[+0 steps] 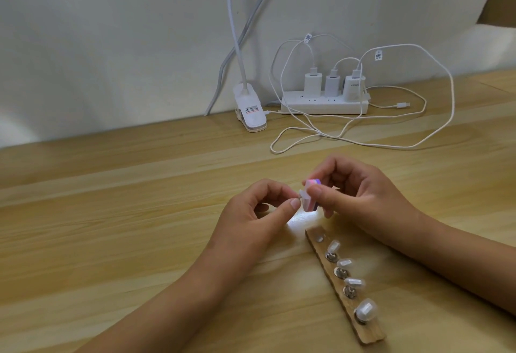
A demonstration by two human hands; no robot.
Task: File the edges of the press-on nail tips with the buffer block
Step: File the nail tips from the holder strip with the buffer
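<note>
A clear nail tip sits above the table, pinched between the thumb and forefinger of the left hand. Its edge touches the side of the block, a small pink and purple piece. The right hand grips the block, thumb on the near face and curled fingers behind it. Both hands hover over the wood with the forearms reaching in from the lower edge.

Just below the hands lies a wooden strip, set at a slant under the right forearm. Four more tips stand on metal studs along it.

Well behind, by the wall, are a clip lamp, a power strip with three chargers plugged in, and loose white cables.
</note>
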